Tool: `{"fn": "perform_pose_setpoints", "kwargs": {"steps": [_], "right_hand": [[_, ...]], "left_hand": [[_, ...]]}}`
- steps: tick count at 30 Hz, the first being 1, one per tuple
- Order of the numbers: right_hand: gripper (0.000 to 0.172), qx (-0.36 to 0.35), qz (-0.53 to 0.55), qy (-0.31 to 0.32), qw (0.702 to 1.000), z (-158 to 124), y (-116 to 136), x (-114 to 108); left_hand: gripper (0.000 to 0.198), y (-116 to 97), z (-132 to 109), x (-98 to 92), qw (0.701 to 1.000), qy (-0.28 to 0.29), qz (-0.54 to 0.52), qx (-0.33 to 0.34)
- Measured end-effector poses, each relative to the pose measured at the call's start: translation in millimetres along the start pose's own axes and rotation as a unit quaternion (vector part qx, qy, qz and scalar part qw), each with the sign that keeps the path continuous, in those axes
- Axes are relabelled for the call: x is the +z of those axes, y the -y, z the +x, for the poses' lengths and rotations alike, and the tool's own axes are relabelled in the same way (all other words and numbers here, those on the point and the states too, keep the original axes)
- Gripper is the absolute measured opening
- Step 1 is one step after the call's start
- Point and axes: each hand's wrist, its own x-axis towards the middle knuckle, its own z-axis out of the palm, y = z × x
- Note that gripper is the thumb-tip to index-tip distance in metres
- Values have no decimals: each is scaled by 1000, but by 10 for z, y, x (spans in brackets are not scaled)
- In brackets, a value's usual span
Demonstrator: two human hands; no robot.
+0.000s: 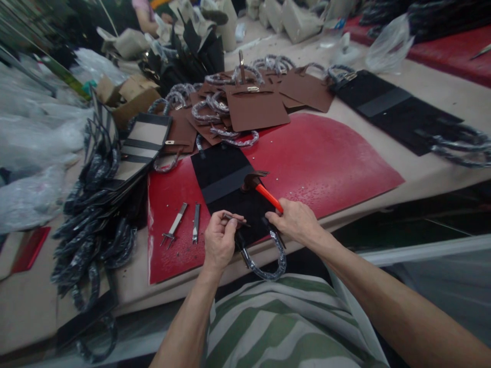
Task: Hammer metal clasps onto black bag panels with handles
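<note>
Closed around the orange handle of a claw hammer (269, 197), my right hand (293, 220) rests low over the work. The hammer's dark head lies over a black bag panel (226, 176). My left hand (220, 237) pinches a thin metal rod (237, 220), which looks like a punch, above the same panel. A plastic-wrapped handle (274, 268) curves from the panel's near end toward my body. Under the panel is a red mat (326, 158). Two metal punch tools, a pronged one (175, 223) and a narrower one (196, 223), lie left of my left hand.
Brown bag panels (255, 105) with wrapped handles are heaped behind the mat. Black panels (115, 189) are stacked at left, and another black panel (399, 110) lies at right. A cardboard box (134, 99) stands back left. Another person's arm (144, 18) shows at the far side.
</note>
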Motion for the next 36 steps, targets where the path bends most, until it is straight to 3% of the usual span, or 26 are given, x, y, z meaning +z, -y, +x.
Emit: {"fn": "perform_pose_setpoints", "kwargs": {"steps": [14, 19, 25, 30, 33, 36], "right_hand": [[36, -2, -5, 0, 1000, -2, -6, -9], [36, -3, -3, 7, 1000, -4, -6, -13], [36, -10, 1, 0, 1000, -15, -8, -35], [33, -20, 47, 5, 999, 21, -54, -29], [35, -42, 122, 30, 991, 26, -87, -126], [40, -69, 194, 14, 978, -112, -76, -444]], "left_hand": [[17, 59, -54, 16, 999, 7, 24, 32], [12, 76, -86, 27, 995, 10, 59, 81], [13, -9, -36, 27, 961, 66, 220, 156], [17, -39, 9, 50, 937, 102, 273, 194], [17, 11, -6, 45, 933, 110, 269, 213], [18, 78, -33, 43, 922, 119, 283, 236]]}}
